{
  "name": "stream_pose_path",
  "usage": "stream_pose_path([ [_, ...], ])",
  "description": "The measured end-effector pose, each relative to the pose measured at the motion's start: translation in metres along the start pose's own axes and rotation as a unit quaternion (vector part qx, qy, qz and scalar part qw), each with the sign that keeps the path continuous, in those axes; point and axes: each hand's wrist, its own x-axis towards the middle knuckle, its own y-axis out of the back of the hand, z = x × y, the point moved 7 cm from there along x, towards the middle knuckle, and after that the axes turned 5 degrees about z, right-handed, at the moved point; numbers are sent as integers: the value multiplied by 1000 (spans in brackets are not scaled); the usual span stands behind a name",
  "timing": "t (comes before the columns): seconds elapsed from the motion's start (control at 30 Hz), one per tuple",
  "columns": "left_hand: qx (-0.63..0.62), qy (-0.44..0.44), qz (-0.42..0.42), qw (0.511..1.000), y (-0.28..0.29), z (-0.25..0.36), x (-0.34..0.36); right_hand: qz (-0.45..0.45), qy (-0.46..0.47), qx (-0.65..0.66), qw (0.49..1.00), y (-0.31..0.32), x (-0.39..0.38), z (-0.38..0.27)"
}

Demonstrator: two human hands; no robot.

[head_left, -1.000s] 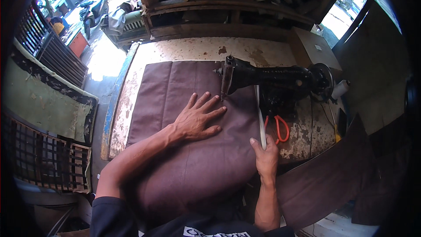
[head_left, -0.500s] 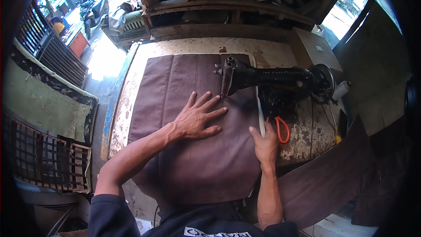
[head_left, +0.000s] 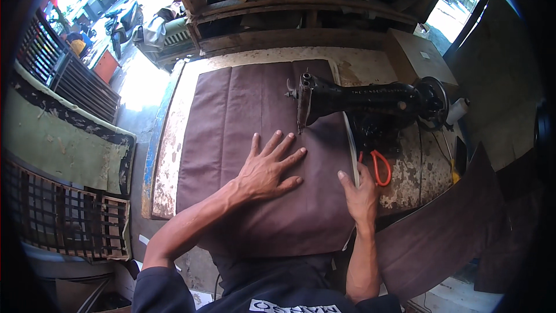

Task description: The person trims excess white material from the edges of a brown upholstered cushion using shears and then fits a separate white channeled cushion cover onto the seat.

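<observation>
A large brown fabric panel (head_left: 272,220) with lengthwise seams lies under the needle end of a black sewing machine (head_left: 359,94). My left hand (head_left: 267,168) rests flat on the panel with its fingers spread, just short of the needle. At the panel's right edge, where a pale strip (head_left: 353,150) runs along it, my right hand (head_left: 361,197) grips the border. Its thumb is on top and the other fingers are partly hidden. Beside that hand lie orange-red looped handles (head_left: 381,168), probably of scissors.
The worn worktable (head_left: 165,165) has a blue left edge. More brown fabric (head_left: 443,246) hangs at the right. A thread spool (head_left: 457,111) and a box (head_left: 420,61) stand by the machine. Behind is a wooden frame (head_left: 301,40); a webbed frame (head_left: 69,220) leans at the left.
The brown panel has slid away from me beneath the machine. My left hand sits slightly nearer to me, still spread; my right hand keeps its hold at the edge. The view has shifted a little.
</observation>
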Motion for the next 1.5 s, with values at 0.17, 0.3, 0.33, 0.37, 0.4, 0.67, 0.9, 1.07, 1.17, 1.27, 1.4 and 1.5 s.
stream_pose_path([
  [0.17, 7, -12, 2, 1000, 5, -17, 5, -34, -19, 1, 999, -7, -2, -2],
  [0.3, 6, -10, -4, 1000, 5, -11, 2, -44, -19, 42, 998, -6, -5, 2],
  [0.33, 5, -19, 0, 1000, 4, -4, -5, -34, -19, 38, 998, -5, -7, 1],
  [0.37, 5, -29, 5, 1000, 4, 1, -10, -33, -21, 40, 998, -4, -7, -1],
  [0.4, 4, -23, 9, 1000, 4, 1, -10, -37, -35, 56, 997, -4, -5, -5],
  [0.67, 2, -23, -2, 1000, 6, -18, 2, -58, -49, 53, 996, -7, -3, 7],
  [0.9, -8, -10, 0, 1000, 8, -7, -19, -67, -54, 86, 993, -12, -5, 9],
  [1.07, -26, -13, -20, 999, 9, 15, -40, -65, -54, 82, 993, -9, -7, -5],
  [1.17, -11, -11, -2, 1000, 7, 12, -38, -64, -66, 56, 994, -9, -4, -3],
  [1.27, -10, -10, -21, 1000, 6, 27, -46, -75, -79, 61, 992, -9, -4, 1],
  [1.4, -1, -7, -28, 1000, 5, 34, -58, -64, -58, 62, 994, -10, -4, -5],
  [1.5, -7, 0, -35, 999, 6, 39, -62, -51, -47, 55, 996, -8, -1, -1],
])
